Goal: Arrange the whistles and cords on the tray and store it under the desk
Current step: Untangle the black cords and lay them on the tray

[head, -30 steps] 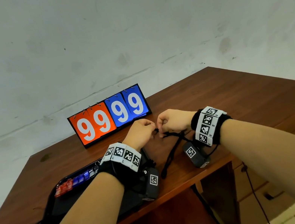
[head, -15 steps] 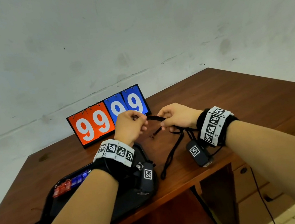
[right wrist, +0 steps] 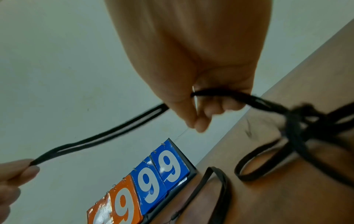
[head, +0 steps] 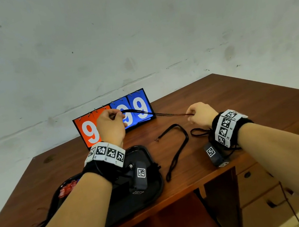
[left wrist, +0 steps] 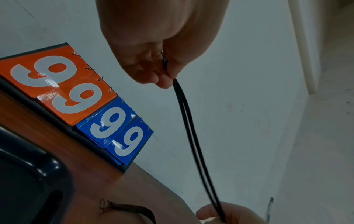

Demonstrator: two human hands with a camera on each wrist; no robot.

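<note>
Fingers (left wrist: 162,81) pinch cord (left wrist: 193,136); only head view shows tray (head: 151,165).

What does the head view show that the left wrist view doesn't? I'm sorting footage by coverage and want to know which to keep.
Only the head view shows the red whistles at the left end of the black tray, the whole loose cord lying on the desk, and both wristbands. Only the left wrist view shows the small metal ring tucked in the left hand. Both show the black cord stretched between the left hand and the right hand, and the scoreboard of nines.
</note>
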